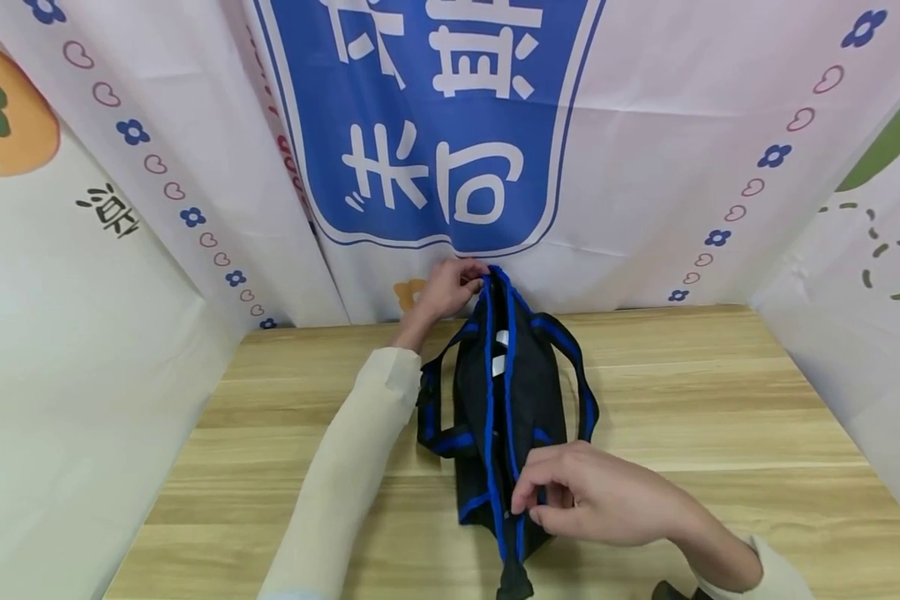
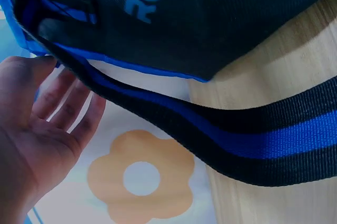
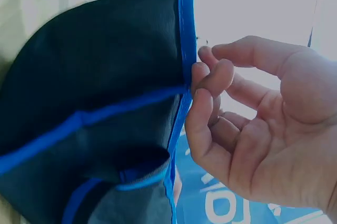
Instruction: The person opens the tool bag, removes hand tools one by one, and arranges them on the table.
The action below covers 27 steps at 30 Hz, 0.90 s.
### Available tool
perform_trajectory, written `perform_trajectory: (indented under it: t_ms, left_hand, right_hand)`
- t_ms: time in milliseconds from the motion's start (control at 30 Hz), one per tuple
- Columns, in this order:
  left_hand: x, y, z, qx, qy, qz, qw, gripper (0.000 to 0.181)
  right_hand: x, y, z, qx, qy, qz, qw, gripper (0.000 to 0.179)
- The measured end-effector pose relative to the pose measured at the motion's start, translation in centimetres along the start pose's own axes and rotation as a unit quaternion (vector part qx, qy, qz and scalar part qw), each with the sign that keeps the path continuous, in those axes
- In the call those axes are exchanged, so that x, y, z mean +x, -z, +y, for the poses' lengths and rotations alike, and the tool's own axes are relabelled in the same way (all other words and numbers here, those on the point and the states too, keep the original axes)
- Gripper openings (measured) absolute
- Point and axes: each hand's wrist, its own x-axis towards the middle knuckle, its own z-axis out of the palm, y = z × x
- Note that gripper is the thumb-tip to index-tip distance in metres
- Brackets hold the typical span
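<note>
A black tool bag [image 1: 540, 392] with blue trim stands lengthwise on the table, its zip opening parted along the top. My left hand [image 1: 452, 287] pinches the blue-edged top at the bag's far end. From the left wrist view, the thumb and forefinger of that hand [image 2: 47, 113] meet at the trim, beside a carry strap [image 2: 253, 134]. Over the near end, my right hand [image 1: 600, 496] has its fingers curled at the zip. Up close, the right fingertips [image 3: 202, 56] pinch together at the blue edge [image 3: 187, 29], mostly hiding the small zipper pull.
Looped straps [image 1: 577, 367] hang out on both sides of the bag. White labels [image 1: 498, 365] show inside the opening. The wooden table [image 1: 690, 392] meets a printed cloth backdrop [image 1: 645, 167] right behind the bag. A dark object [image 1: 671, 592] shows at the bottom edge by the right sleeve.
</note>
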Motion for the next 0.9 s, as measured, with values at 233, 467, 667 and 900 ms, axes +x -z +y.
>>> perform_trajectory:
  t_ms: [233, 467, 667, 900]
  left_hand:
    - [-2.6, 0.6, 1.1, -0.035, -0.015, 0.016, 0.9991, 0.036]
    - [-6.3, 0.8, 3.3, -0.057, 0.004, 0.029, 0.998, 0.05]
    - [-10.1, 0.5, 5.6, -0.034, 0.016, 0.034, 0.9987, 0.06]
    - [-12.8, -0.5, 7.4, 0.016, 0.014, 0.026, 0.9994, 0.064]
  right_hand:
    - [1.3, 2.2, 2.0, 0.011, -0.037, 0.059, 0.9975, 0.017]
    - [3.0, 3.8, 3.5, -0.014, -0.075, 0.121, 0.9896, 0.034]
    - [4.8, 4.4, 4.1, -0.065, -0.102, 0.206, 0.9711, 0.052]
    - [6.7, 4.6, 4.8, -0.083, -0.143, 0.235, 0.9577, 0.067]
